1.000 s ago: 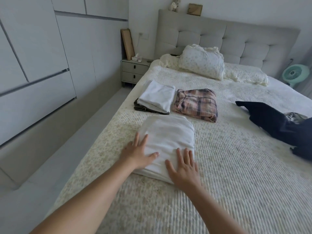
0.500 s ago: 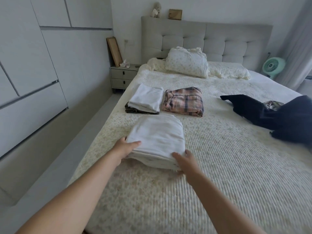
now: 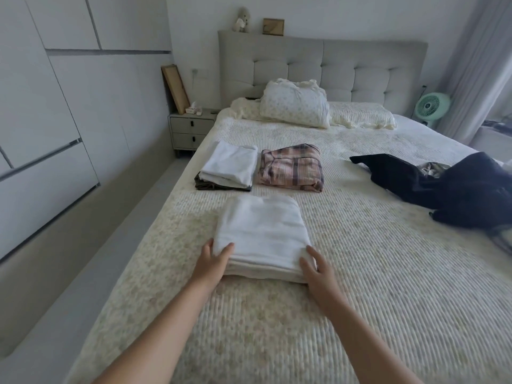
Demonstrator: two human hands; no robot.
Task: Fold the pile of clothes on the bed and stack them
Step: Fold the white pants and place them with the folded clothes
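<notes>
A folded white cloth (image 3: 263, 231) lies on the bed (image 3: 374, 286), near its left edge and closest to the camera. Both hands grip its near corners: the left hand (image 3: 212, 263) holds the near left corner with the thumb on top and the fingers out of sight beneath or beside the fold; the right hand (image 3: 315, 270) holds the near right corner, thumb on top, fingers curled round the edge. Whether the cloth is lifted off the bed at that edge cannot be told.

Farther up the bed sit 2 folded piles side by side: a white stack (image 3: 228, 169) on top of a dark garment (image 3: 202, 184), and just right of it a plaid garment (image 3: 291, 171). Well apart on the right lies an unfolded dark heap (image 3: 448, 187). A pillow (image 3: 296, 108) rests against the headboard (image 3: 332, 67), a nightstand (image 3: 191, 131) stands left of the bed, and a green fan (image 3: 430, 106) stands at the far right
</notes>
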